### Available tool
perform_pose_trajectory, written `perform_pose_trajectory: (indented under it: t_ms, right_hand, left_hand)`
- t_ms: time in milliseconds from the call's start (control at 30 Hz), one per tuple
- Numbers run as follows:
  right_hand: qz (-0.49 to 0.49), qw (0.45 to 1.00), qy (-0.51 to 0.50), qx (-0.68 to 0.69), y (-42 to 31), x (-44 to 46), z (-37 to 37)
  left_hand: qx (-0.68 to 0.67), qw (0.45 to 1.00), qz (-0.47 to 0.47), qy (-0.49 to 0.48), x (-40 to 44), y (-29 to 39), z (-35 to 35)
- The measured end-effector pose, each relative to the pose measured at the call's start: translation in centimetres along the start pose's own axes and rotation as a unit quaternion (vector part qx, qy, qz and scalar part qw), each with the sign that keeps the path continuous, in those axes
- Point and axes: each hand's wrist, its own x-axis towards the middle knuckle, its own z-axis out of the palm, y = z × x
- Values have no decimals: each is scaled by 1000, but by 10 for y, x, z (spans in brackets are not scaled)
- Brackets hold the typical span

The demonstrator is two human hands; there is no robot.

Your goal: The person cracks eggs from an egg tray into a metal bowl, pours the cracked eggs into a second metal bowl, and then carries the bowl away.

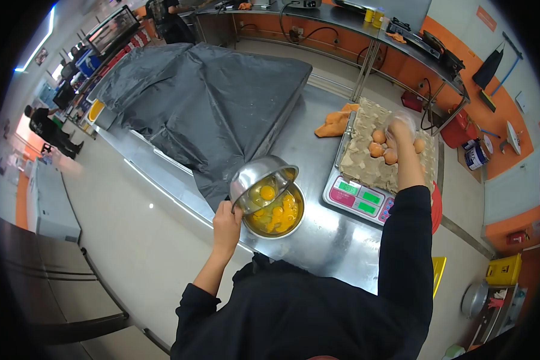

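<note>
My left hand (225, 225) is closed on the rim of a small metal bowl (250, 173). That bowl is tilted, with a raw egg (267, 192) inside it. Beneath it, a larger metal bowl (301, 223) on the steel table holds several yolks and egg white. My right hand (401, 125), in a clear plastic glove, reaches down among several brown eggs (376, 149) on a cardboard egg tray (366, 171). Its fingertips are hidden, so I cannot see whether it grips an egg. The tray rests over a digital scale (359, 199) with lit green displays.
A dark cover (204, 102) lies over something large on the left of the steel table (309, 255). An orange cloth (335, 122) lies beside the tray. Part of a red round object (437, 210) shows right of the scale. Another person (51, 131) stands far left.
</note>
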Motion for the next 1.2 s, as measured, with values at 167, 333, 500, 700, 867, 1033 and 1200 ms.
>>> perform_pose_trajectory:
  t_ms: [167,333,500,700,867,1033,1200]
  right_hand:
    - [23,999,-2,-30,-19,-1,2]
    - [24,999,11,-26,-15,9,10]
    - [-27,989,116,-85,-18,-19,-25]
    - [-38,839,47,540,2,-90,-67]
    - [-97,593,-27,799,-5,-227,-34]
    - [-115,526,-112,835,19,-314,26]
    - [-25,451,-116,884,37,-368,43]
  left_hand:
    - [-17,992,101,72,-5,-25,25]
    - [-31,965,188,178,-7,-37,29]
    - [-41,938,239,250,4,-30,16]
    - [-46,989,2,137,-7,2,10]
    - [-32,993,-59,95,4,19,8]
    - [-129,975,-181,28,27,34,-18]
    - [-207,948,-243,-1,52,27,-50]
